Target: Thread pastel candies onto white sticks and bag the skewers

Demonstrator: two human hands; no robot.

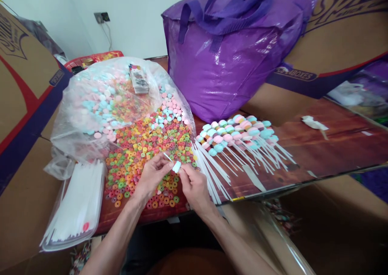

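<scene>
My left hand [154, 171] is closed with fingertips pinching a short visible length of thin white stick [167, 157]. Close beside it, my right hand [194, 182] pinches a pale blue marshmallow [176, 167]. Whether the stick touches the marshmallow, I cannot tell. Both hands are over a spread of colourful cereal rings [127, 162] on the table. To the right of my right hand lie loose white sticks [209, 174]. Beyond them is a pile of finished-looking skewers [239, 133], threaded with pink and blue marshmallows and rings.
A clear plastic bag [79, 93] with pink and blue marshmallows lies behind the cereal, a bundle of small packets [139, 79] on top. A bag of white sticks [75, 198] sits front left. A big purple bag [224, 61] and cardboard boxes [348, 32] stand behind.
</scene>
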